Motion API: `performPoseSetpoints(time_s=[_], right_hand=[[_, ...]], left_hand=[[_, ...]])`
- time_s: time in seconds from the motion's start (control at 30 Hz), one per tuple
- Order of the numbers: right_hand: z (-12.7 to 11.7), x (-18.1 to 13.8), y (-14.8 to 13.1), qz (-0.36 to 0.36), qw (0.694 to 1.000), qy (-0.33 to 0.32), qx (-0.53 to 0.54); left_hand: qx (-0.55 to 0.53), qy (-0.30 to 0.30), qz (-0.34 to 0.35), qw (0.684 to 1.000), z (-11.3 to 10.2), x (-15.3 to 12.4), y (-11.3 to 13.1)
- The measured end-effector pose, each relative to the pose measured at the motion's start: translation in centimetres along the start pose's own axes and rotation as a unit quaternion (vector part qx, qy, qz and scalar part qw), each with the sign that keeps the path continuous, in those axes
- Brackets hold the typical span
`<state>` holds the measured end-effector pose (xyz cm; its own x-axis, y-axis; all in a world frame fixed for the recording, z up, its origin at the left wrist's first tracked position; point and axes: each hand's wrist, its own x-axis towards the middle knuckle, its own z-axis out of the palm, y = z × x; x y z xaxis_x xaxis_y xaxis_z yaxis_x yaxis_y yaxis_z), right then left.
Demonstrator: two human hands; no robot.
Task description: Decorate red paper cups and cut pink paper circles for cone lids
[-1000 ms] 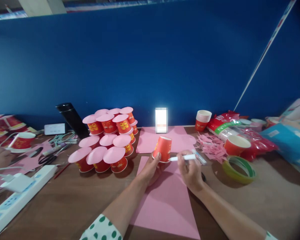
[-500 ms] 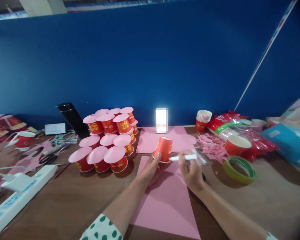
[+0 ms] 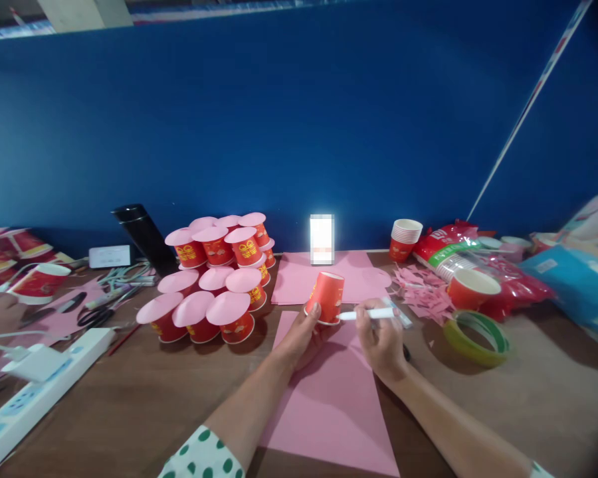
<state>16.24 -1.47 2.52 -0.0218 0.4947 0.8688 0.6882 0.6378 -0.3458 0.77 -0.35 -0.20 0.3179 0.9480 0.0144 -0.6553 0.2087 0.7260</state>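
Observation:
My left hand (image 3: 306, 335) is closed round a red paper cup (image 3: 329, 297), which is held upside down and slightly tilted above the pink paper. In my right hand (image 3: 383, 342) is a white marker pen (image 3: 367, 314), its tip at the cup's lower right side near the rim. Whether the tip touches the cup, I cannot tell. Under both hands lies a long pink sheet of paper (image 3: 333, 411). Behind it is more pink paper (image 3: 292, 279) with a lit, blurred-out screen (image 3: 322, 239) standing at its back.
On the left stand several red cups with pink paper tops (image 3: 228, 309), a black flask (image 3: 145, 239), scissors (image 3: 99, 315) and a power strip (image 3: 44, 388). To the right are a tape roll (image 3: 478, 338), pink scraps (image 3: 423, 292) and stacked cups (image 3: 405, 240). Another person's hand (image 3: 2, 312) is far left.
My hands, the cup and the marker look unmoved. At the far left, the other person's hand has shifted left and the red cup there has tilted.

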Motion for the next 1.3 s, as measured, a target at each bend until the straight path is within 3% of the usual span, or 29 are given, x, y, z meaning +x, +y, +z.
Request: performPoseSetpoints(time_s=[0.4,0.77,1.3], right_hand=[[0.01,-0.17,0.13,0.015,1.0,-0.008,0.003],[0.12,-0.48,0.23,0.028,0.998,-0.06,0.004],[0.24,-0.63,0.46,0.033,0.999,-0.04,0.006]], left_hand=[[-0.002,0.001,-0.003,1.0,0.08,-0.01,0.04],[-0.009,0.026,0.002,1.0,-0.1,0.15,0.04],[0.001,0.024,-0.001,1.0,0.17,-0.14,0.02]])
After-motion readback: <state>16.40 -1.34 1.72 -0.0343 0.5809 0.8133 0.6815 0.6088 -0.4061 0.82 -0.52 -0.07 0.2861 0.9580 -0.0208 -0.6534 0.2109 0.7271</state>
